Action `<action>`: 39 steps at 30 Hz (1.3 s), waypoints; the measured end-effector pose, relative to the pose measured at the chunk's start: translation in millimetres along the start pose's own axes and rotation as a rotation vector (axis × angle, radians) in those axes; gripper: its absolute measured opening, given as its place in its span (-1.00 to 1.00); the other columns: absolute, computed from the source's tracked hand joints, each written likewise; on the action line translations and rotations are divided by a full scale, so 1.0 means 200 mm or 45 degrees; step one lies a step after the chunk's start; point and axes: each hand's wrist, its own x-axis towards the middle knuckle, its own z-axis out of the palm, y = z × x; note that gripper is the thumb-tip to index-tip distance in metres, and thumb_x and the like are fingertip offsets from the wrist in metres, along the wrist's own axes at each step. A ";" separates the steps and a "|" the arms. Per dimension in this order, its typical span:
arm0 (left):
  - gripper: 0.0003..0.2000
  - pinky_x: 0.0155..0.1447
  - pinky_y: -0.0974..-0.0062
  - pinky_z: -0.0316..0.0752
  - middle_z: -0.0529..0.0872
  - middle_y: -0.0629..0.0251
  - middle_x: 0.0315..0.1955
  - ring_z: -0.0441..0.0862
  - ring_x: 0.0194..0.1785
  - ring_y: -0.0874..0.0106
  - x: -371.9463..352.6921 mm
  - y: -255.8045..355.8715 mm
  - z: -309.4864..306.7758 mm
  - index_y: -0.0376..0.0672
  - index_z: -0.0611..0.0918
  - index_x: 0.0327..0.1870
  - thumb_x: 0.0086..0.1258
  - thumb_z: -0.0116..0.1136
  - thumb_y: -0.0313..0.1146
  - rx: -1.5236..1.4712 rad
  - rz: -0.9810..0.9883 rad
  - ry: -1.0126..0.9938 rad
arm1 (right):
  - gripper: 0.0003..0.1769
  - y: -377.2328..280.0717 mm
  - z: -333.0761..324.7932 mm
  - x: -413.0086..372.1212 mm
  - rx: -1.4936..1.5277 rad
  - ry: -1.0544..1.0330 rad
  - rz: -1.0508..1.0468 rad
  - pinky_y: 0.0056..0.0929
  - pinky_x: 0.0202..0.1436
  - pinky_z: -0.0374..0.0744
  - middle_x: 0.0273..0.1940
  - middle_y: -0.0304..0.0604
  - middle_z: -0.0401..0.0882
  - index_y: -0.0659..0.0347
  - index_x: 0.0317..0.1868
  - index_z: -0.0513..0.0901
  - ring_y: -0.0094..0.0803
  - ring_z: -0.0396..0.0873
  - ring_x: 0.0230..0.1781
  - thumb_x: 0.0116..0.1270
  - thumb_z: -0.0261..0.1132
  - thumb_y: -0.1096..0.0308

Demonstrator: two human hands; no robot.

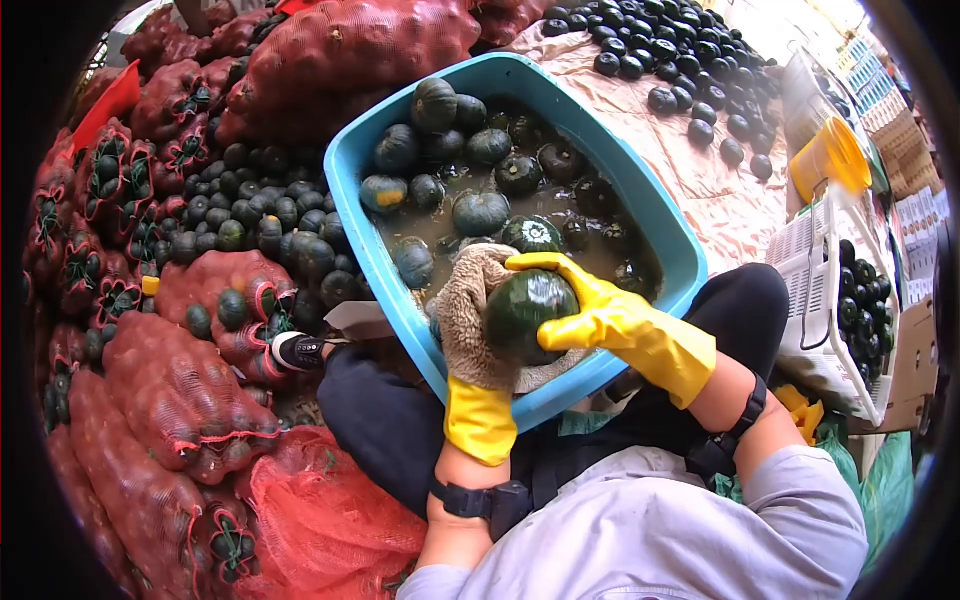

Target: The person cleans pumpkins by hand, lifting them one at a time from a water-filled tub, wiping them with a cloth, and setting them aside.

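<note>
Squash [530,320] sits left of the right hand [605,315] gripping it, right of the left hand [474,335] clasping it through brown cloth [483,263].

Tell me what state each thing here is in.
Left hand: gloved, mostly covered by cloth
Brown cloth: bunched against the squash
Right hand: gloved, gripping the squash
Held squash: whole, shiny
Blue tub: part-filled with murky water and squashes
Large red sack: bulging
Red mesh: slack, crumpled
Pale sheet: spread under squashes
White crate: holding squashes
</note>
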 end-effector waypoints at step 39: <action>-0.69 0.08 0.28 0.65 0.74 0.09 -0.23 0.75 -0.09 0.00 0.09 -0.05 -0.15 -0.06 0.77 0.01 0.26 0.48 -0.26 0.609 0.412 -0.151 | 0.21 0.46 0.04 0.02 -0.560 0.426 -0.576 -0.16 0.63 0.42 0.44 -0.05 0.48 0.18 0.66 0.26 -0.21 0.49 0.47 0.01 0.72 0.31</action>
